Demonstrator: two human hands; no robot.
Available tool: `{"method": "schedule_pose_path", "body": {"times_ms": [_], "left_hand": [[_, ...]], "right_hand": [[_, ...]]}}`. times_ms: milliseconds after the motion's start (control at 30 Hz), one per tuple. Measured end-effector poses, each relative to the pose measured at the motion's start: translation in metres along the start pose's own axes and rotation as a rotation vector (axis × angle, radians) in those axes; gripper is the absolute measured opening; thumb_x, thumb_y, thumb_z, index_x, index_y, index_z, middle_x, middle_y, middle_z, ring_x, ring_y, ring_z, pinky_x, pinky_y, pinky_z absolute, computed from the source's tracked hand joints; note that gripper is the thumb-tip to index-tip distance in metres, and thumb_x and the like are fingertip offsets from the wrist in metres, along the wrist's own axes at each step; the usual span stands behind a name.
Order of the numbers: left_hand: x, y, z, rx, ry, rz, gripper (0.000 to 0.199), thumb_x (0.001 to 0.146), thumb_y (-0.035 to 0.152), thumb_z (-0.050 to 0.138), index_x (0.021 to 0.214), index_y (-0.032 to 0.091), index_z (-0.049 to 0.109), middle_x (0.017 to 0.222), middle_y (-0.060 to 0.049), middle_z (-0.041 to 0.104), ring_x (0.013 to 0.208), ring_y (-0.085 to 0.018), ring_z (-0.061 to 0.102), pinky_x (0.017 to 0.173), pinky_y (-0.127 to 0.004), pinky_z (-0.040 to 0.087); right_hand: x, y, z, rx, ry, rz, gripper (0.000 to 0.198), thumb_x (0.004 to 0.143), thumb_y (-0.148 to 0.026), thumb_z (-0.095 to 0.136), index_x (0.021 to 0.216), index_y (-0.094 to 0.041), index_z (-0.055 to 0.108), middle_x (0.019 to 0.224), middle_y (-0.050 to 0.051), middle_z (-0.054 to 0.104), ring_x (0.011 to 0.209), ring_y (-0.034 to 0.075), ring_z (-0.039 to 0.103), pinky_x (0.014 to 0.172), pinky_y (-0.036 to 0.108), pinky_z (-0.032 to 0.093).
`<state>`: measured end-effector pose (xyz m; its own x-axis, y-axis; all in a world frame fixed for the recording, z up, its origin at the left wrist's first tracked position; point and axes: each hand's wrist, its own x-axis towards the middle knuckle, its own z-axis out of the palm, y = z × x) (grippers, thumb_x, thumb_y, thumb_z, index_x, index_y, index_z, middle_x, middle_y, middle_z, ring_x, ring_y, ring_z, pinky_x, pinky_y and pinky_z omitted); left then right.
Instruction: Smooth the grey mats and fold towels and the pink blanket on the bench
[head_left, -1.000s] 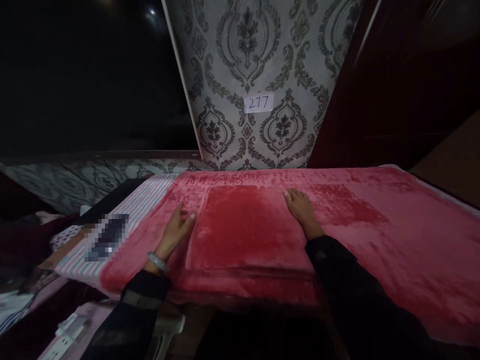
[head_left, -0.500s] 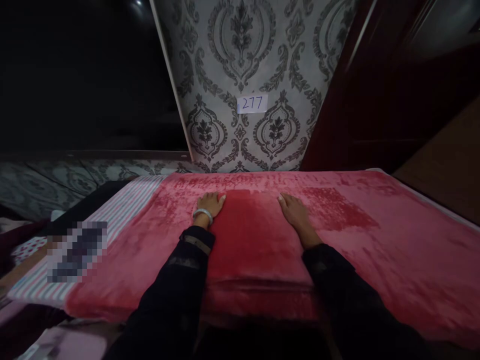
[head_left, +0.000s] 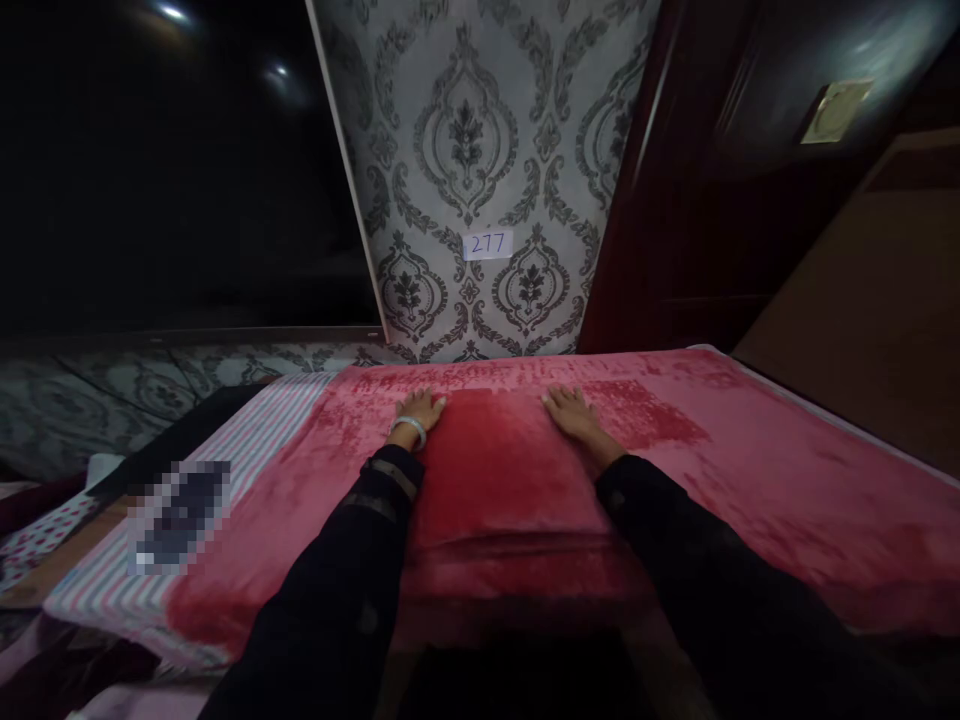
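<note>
A folded red plush cloth [head_left: 502, 470] lies in front of me, its layered fold edge facing my body. Beneath it spreads a pink-red plush blanket [head_left: 780, 470] with darker brushed patches. My left hand [head_left: 420, 408], with a pale bangle at the wrist, rests flat at the cloth's far left corner, fingers spread. At the far right corner my right hand [head_left: 571, 412] lies palm down, its fingers also apart. Neither hand grips anything. Dark sleeves cover both forearms and hide parts of the cloth's side edges.
A striped cloth [head_left: 285, 410] shows along the blanket's left side, with a blurred-out dark object [head_left: 184, 510] on it. Behind stand a large black screen [head_left: 180, 180], a patterned wall [head_left: 465, 150] with a paper label [head_left: 487, 244], and a dark red glossy panel [head_left: 697, 200].
The view has tilted up and turned slightly right, bringing a light square plate on the dark panel into sight. Both hands stay flat at the cloth's far corners, the right slightly closer to the left.
</note>
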<state>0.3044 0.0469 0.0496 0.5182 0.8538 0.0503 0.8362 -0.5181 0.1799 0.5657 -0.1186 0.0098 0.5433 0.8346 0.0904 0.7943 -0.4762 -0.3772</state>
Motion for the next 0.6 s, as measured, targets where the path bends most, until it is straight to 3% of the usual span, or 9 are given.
{"method": "schedule_pose_path", "body": {"times_ms": [133,233,333,433,600], "left_hand": [[-0.010,0.035,-0.008,-0.047,-0.038,0.255,0.062,0.101,0.049,0.030,0.158,0.025,0.038,0.167,-0.007,0.031,0.156,-0.032,0.022,0.126,-0.060,0.016],[-0.017,0.067,0.006,-0.043,-0.102,0.416,0.060,0.102,0.048,0.027,0.158,0.029,0.039,0.167,-0.004,0.032,0.157,-0.030,0.020,0.126,-0.062,0.010],[-0.021,0.082,0.029,-0.020,-0.111,0.424,0.059,0.102,0.043,0.028,0.159,0.031,0.036,0.167,-0.003,0.033,0.157,-0.030,0.021,0.125,-0.064,0.007],[-0.022,0.081,0.045,-0.023,-0.122,0.416,0.060,0.102,0.041,0.028,0.160,0.031,0.032,0.168,-0.004,0.030,0.157,-0.029,0.020,0.125,-0.064,0.009],[-0.019,0.077,0.048,-0.017,-0.150,0.408,0.060,0.103,0.044,0.024,0.160,0.029,0.032,0.169,-0.004,0.028,0.158,-0.028,0.017,0.126,-0.061,0.009]], "right_hand": [[-0.015,-0.036,-0.011,-0.031,-0.095,-0.276,0.062,0.106,-0.054,0.022,0.162,-0.028,0.031,0.169,0.006,0.021,0.156,0.030,0.014,0.123,0.061,0.018],[-0.025,-0.053,-0.001,-0.091,-0.181,-0.377,0.062,0.107,-0.048,0.025,0.163,-0.024,0.027,0.169,0.007,0.020,0.156,0.028,0.013,0.124,0.059,0.018],[-0.031,-0.051,0.016,-0.166,-0.175,-0.407,0.059,0.107,-0.045,0.028,0.161,-0.021,0.034,0.167,0.010,0.026,0.156,0.028,0.016,0.123,0.061,0.017],[-0.034,-0.043,0.028,-0.184,-0.120,-0.431,0.056,0.107,-0.046,0.028,0.158,-0.024,0.040,0.166,0.009,0.029,0.156,0.028,0.017,0.123,0.060,0.017],[-0.033,-0.043,0.026,-0.156,-0.159,-0.423,0.059,0.107,-0.046,0.029,0.161,-0.022,0.034,0.168,0.010,0.024,0.156,0.028,0.015,0.124,0.060,0.016]]}}
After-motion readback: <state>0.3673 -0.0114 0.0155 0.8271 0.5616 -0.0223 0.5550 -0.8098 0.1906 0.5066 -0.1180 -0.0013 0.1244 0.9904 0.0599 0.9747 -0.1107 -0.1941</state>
